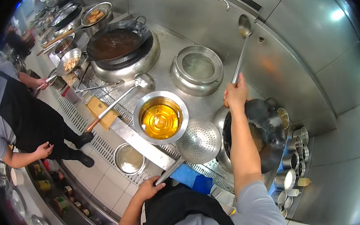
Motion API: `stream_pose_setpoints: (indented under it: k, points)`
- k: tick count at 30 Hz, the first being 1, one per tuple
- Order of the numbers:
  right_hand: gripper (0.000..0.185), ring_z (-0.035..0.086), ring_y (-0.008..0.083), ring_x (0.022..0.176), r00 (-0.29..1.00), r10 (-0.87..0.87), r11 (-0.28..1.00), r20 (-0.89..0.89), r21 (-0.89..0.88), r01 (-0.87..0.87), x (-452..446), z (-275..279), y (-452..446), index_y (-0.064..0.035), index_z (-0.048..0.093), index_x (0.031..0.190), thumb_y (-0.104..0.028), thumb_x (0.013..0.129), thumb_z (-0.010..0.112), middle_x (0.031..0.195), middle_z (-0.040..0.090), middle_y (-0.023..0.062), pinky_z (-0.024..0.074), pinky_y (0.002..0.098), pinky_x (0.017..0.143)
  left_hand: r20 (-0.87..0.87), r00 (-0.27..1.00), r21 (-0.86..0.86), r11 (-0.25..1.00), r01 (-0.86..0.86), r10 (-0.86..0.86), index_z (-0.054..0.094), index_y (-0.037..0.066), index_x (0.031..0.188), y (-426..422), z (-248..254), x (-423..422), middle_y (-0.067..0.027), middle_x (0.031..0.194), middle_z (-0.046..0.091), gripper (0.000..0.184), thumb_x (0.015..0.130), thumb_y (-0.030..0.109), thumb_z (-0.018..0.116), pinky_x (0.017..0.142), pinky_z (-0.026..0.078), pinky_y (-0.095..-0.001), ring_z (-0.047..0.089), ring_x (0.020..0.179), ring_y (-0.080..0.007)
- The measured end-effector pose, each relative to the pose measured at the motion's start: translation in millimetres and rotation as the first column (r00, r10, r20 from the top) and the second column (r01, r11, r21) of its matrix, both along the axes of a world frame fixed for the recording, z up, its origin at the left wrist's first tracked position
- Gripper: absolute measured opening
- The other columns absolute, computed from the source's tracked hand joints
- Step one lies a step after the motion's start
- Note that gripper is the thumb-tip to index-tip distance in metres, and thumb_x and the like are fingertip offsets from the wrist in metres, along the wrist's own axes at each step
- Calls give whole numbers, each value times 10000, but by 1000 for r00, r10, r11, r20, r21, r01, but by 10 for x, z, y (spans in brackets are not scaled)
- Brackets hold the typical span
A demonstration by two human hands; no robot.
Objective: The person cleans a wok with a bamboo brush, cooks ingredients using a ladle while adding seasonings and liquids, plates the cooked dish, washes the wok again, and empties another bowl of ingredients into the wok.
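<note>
My right hand (236, 94) is closed round the handle of a long ladle (244, 26), whose bowl is raised near the steel back wall. Below that arm sits a dark wok (274, 141) with steam or liquid in it, partly hidden by my forearm. My left hand (150, 188) grips the handle of a perforated strainer (199, 141), held beside a metal pot of golden oil (161, 121). Blue cloths (191, 177) lie at the counter's front edge, just under the strainer. Another ladle (145, 81) with a wooden handle rests left of the oil pot.
A lidless round steel pot (198, 67) stands behind the oil. A large wok (116, 44) of dark liquid is at back left. Metal containers (285, 179) line the right side. A co-worker in a black apron (37, 111) stands at left, holding a strainer (69, 61).
</note>
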State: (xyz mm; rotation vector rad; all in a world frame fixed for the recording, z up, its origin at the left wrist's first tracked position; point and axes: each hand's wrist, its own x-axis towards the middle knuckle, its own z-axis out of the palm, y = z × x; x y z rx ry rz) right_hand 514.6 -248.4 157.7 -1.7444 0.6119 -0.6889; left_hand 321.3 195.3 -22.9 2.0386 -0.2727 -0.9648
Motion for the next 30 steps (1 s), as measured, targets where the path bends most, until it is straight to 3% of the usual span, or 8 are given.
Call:
stream_pose_setpoints:
  k: [1, 7, 13, 18, 21, 23, 25, 30]
  points:
    - [802, 559, 119, 528, 992, 24, 999, 127, 24, -27, 90, 71, 35, 16, 311, 1617, 4, 878, 623, 737, 586, 32, 464, 293, 492, -16, 999, -25, 998, -51, 51, 643, 24, 1370, 47, -80, -45, -235, 1159, 739, 639, 939, 489, 721, 971, 538, -416, 718, 1082, -357]
    - [772, 528, 104, 509, 984, 176, 974, -22, -141, -178, 74, 249, -348, -38, 333, 1624, 13, 903, 606, 712, 561, 17, 443, 283, 455, -222, 901, -130, 905, -405, 371, 647, -47, 1339, 384, -741, -99, -204, 1098, 748, 696, 975, 546, 658, 892, 549, -367, 726, 948, -280]
    - [777, 542, 119, 511, 977, 147, 985, -154, 113, -130, -431, -520, 73, -47, 336, 1623, 17, 893, 596, 703, 587, 45, 431, 306, 458, -113, 955, 317, 921, -226, 273, 673, -61, 1278, 1026, -1706, -520, -273, 1142, 738, 699, 929, 544, 680, 1005, 533, -428, 703, 1134, -385]
    - [788, 555, 160, 505, 951, 186, 962, -245, 241, -126, -193, -1156, 167, -5, 353, 1606, -7, 862, 612, 708, 628, 95, 420, 320, 444, -86, 989, 398, 914, -75, 118, 668, -82, 1262, 1291, -1534, -811, -300, 1209, 709, 687, 915, 510, 704, 1039, 523, -434, 676, 1187, -415]
    - [568, 562, 150, 529, 898, 125, 980, -423, 192, -46, 60, -1086, 360, 53, 538, 1423, -21, 868, 633, 736, 628, 96, 450, 292, 488, -11, 950, 291, 910, -295, 312, 674, -70, 1253, 1238, -1281, -797, -238, 1112, 749, 559, 921, 375, 741, 950, 557, -415, 726, 1056, -349]
    - [338, 573, 152, 556, 943, 293, 796, -155, 586, -151, 240, -1210, 137, 28, 592, 1209, -47, 883, 645, 743, 622, 94, 454, 289, 489, 92, 916, 212, 891, -401, 391, 681, -59, 1237, 1169, -1124, -644, -207, 1055, 759, 477, 931, 302, 744, 887, 569, -398, 737, 968, -303]
    - [111, 589, 144, 607, 970, 183, 370, 157, 903, -216, 228, -1115, 119, -56, 550, 912, -70, 915, 659, 778, 613, 87, 459, 285, 496, 176, 859, 93, 860, -501, 481, 689, -47, 1215, 1114, -1068, -514, -178, 999, 760, 387, 945, 226, 737, 822, 573, -377, 733, 880, -253]
    - [132, 579, 120, 656, 914, 83, 247, 396, 881, -404, -438, -906, 231, -40, 555, 1001, -73, 932, 663, 904, 619, 91, 447, 277, 529, 386, 766, -140, 853, -502, 514, 696, -31, 1186, 446, 4, -69, -153, 961, 753, 269, 971, 131, 692, 781, 568, -352, 712, 814, -212]
